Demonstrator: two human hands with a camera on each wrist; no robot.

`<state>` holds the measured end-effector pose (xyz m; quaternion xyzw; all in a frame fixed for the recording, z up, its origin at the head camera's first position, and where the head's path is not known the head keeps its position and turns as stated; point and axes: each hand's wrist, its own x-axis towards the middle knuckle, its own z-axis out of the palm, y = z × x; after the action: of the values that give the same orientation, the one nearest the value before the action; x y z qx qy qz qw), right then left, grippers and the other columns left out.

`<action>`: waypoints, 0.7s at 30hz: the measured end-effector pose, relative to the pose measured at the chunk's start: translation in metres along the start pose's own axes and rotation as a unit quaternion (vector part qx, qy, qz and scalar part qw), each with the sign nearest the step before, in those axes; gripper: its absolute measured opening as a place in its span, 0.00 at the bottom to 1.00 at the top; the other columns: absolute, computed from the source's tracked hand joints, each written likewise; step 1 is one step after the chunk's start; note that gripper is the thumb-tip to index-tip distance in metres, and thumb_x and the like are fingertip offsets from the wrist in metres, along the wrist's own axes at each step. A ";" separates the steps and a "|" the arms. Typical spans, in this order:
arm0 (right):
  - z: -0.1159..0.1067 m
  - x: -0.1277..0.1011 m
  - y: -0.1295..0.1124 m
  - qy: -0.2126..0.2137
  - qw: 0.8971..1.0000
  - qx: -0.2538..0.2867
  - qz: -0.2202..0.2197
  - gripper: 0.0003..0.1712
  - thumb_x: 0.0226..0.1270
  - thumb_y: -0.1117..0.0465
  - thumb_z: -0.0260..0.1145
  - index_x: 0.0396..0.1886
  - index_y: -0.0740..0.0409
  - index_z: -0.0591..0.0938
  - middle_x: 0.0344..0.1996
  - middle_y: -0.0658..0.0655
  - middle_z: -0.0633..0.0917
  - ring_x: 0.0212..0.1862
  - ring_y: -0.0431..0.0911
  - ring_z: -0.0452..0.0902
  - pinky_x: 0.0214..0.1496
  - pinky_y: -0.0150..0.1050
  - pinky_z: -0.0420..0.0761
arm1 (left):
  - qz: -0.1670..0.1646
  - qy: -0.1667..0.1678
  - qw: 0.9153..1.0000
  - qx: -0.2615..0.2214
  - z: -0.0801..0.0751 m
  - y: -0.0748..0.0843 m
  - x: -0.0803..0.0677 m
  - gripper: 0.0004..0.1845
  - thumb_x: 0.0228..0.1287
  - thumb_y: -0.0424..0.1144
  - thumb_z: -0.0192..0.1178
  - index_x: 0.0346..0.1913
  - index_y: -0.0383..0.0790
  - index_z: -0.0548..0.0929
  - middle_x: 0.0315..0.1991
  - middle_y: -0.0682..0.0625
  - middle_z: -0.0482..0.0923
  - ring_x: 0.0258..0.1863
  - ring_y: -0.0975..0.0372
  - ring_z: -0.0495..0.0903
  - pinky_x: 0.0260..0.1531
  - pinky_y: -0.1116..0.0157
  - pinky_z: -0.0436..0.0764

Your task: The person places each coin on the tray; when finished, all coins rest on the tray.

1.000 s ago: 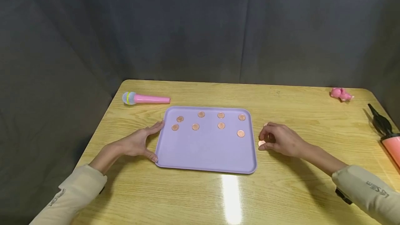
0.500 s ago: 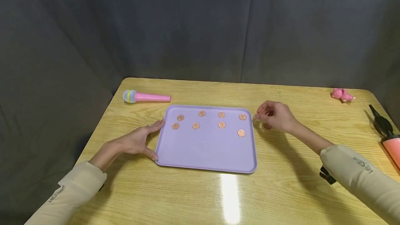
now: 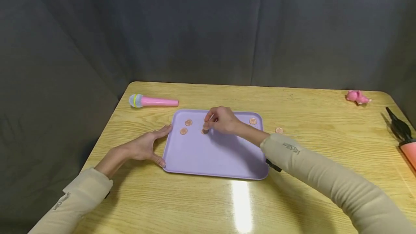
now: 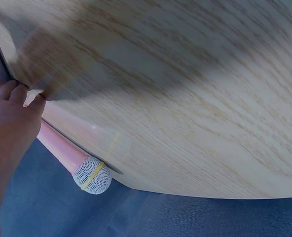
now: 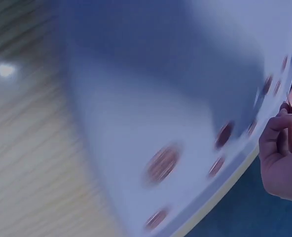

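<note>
A lilac tray point(image 3: 211, 158) lies in the middle of the wooden table point(image 3: 195, 205) with several copper coins on it, among them coins point(image 3: 188, 122) at its far left and one point(image 3: 253, 121) at its far right. My right hand point(image 3: 209, 124) hovers over the tray's far middle and pinches a coin between thumb and fingertips, just above another coin point(image 3: 204, 131). One coin point(image 3: 278, 130) lies on the table right of the tray. My left hand point(image 3: 152, 143) rests against the tray's left edge with straight fingers. The right wrist view shows the blurred tray point(image 5: 161, 89) and curled fingers point(image 5: 279, 133).
A pink toy microphone point(image 3: 152, 101) lies beyond the tray's left corner, also seen as the microphone point(image 4: 82, 165) in the left wrist view. A small pink toy point(image 3: 356, 97) sits at the far right corner. A black and orange tool point(image 3: 401, 133) lies at the right edge.
My right hand lifted a coin from the table right of the tray and carried it leftward over the tray's far middle. The left hand stayed on the tray's edge.
</note>
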<state>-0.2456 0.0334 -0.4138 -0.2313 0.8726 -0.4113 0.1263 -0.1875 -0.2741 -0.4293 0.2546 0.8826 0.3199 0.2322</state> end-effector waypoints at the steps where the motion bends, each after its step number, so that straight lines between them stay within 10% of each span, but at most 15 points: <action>1: 0.008 0.004 -0.005 -0.005 1.000 0.003 -0.007 0.06 0.59 0.64 0.72 0.34 0.61 0.84 0.23 0.54 0.87 0.26 0.44 0.82 0.28 0.30 0.76 | 0.000 0.000 1.000 0.002 0.000 0.000 0.000 0.68 0.34 0.48 0.81 0.76 0.33 0.47 0.77 0.40 0.41 0.75 0.48 0.42 0.72 0.48 0.46; 21: 0.066 0.008 -0.036 -0.059 0.993 -0.075 -0.071 0.05 0.59 0.62 0.74 0.27 0.55 0.84 0.23 0.44 0.85 0.30 0.34 0.78 0.37 0.27 0.78 | -0.003 0.006 1.000 0.009 -0.001 0.001 0.000 0.68 0.35 0.50 0.81 0.77 0.36 0.48 0.77 0.39 0.41 0.75 0.48 0.43 0.72 0.48 0.46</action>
<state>-0.2143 -0.0339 -0.4280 -0.3256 0.8734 -0.3380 0.1301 -0.1874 -0.2740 -0.4281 0.2521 0.8874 0.3129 0.2261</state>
